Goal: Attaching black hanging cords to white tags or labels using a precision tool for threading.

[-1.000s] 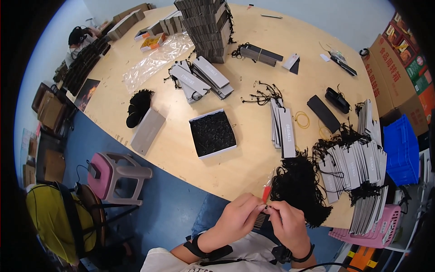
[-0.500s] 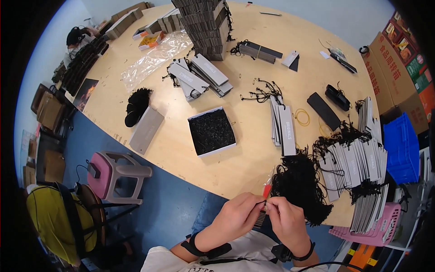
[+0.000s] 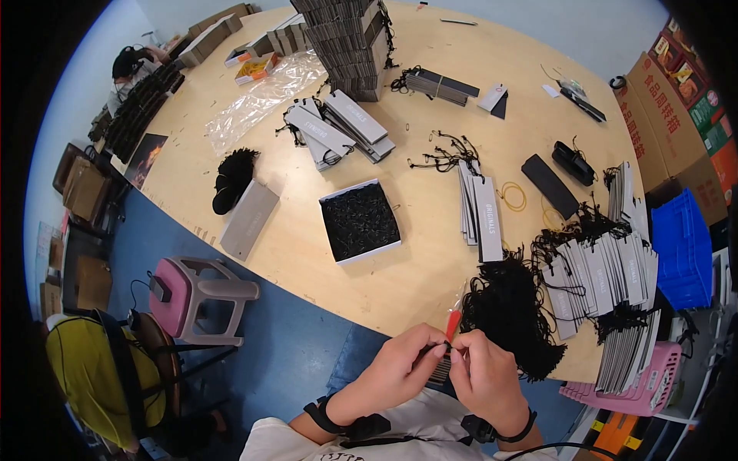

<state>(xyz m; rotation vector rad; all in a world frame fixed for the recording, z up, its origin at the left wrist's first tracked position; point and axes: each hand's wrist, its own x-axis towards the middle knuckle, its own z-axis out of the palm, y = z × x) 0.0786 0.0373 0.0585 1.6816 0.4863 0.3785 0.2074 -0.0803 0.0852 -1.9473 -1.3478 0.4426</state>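
Note:
My left hand (image 3: 405,358) and my right hand (image 3: 487,375) meet at the table's near edge, fingers pinched together. Between the fingertips shows a small dark bit, apparently a black cord (image 3: 447,345); its ends are hidden. Just beyond the fingertips a red piece (image 3: 453,321) points away from me; its kind is unclear. Below the hands a bundle of grey tags (image 3: 440,374) shows its striped edges, partly covered by my fingers. To the right of my right hand lies a heap of black cords (image 3: 509,323).
An open white box (image 3: 361,260) of small black pieces stands mid-table. Grey tags with cords (image 3: 596,280) cover the right side, next to a blue crate (image 3: 681,250). A tall tag stack (image 3: 350,54) rises at the back. A pink stool (image 3: 173,296) stands left.
Both hands stay together at nearly the same spot. My fingertips have shifted slightly, and the red piece has tilted a little and moved up.

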